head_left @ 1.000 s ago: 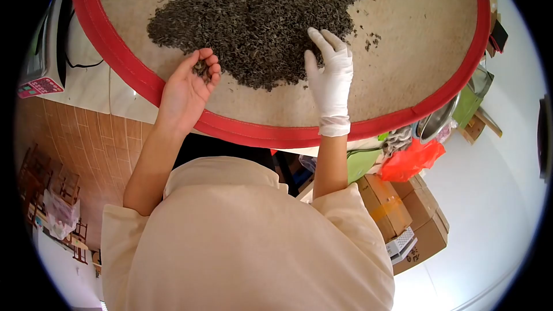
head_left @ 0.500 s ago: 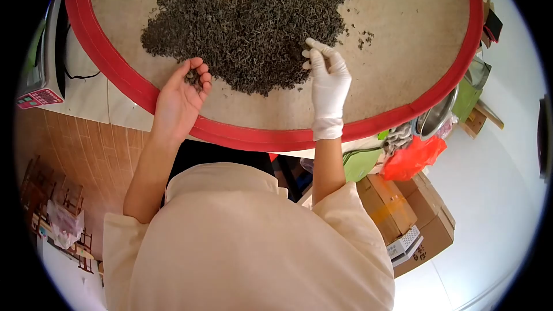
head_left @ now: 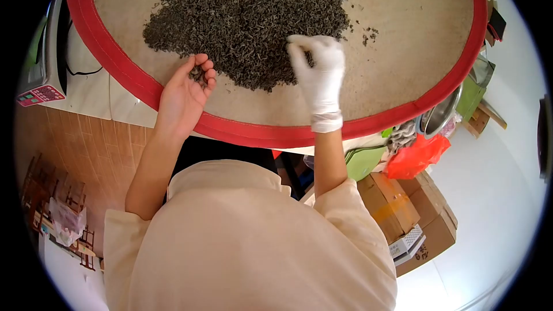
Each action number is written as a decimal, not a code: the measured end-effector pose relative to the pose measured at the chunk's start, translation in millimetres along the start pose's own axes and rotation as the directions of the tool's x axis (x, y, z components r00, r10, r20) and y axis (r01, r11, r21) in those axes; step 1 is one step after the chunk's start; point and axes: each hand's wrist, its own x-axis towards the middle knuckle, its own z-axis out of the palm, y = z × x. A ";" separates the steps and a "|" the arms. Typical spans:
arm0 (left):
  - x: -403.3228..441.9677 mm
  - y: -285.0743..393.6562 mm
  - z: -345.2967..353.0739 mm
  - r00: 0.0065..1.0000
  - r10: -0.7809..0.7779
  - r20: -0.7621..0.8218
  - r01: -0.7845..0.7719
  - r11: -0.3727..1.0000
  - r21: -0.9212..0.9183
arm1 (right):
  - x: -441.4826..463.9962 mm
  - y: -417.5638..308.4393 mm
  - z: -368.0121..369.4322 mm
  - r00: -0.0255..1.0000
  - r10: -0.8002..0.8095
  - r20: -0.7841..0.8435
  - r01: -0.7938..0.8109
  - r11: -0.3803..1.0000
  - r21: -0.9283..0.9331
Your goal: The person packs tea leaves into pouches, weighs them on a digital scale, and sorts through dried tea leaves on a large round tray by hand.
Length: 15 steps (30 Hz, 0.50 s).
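Note:
A heap of dark curled leaves point(head_left: 247, 23) lies on a round pale tray with a red cloth rim point(head_left: 259, 135). My bare left hand point(head_left: 187, 92) is turned palm up at the heap's lower left edge, its fingers curled round a small bunch of the dark leaves point(head_left: 197, 75). My right hand point(head_left: 322, 69), in a white glove, is over the heap's lower right part. Its thumb and index finger are pinched together; whatever is between the tips is too small and blurred to make out. A few loose leaves point(head_left: 370, 35) lie right of the heap.
A scale-like device with a pink keypad point(head_left: 43, 95) stands at the left. Right of the tray are a metal bowl point(head_left: 442, 116), a red plastic bag point(head_left: 416, 156), a green item point(head_left: 364, 161) and cardboard boxes point(head_left: 387, 204). Wooden furniture is at the lower left.
My right hand has moved left over the heap, and its thumb and index finger have come together. My left hand still cups the leaves, nearly in the same place.

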 end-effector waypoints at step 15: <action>-4.3 -3.6 16.0 1.000 -0.002 -0.028 0.001 0.999 -0.032 | -12.2 -9.7 41.7 0.993 -0.122 0.000 0.120 0.979 -0.162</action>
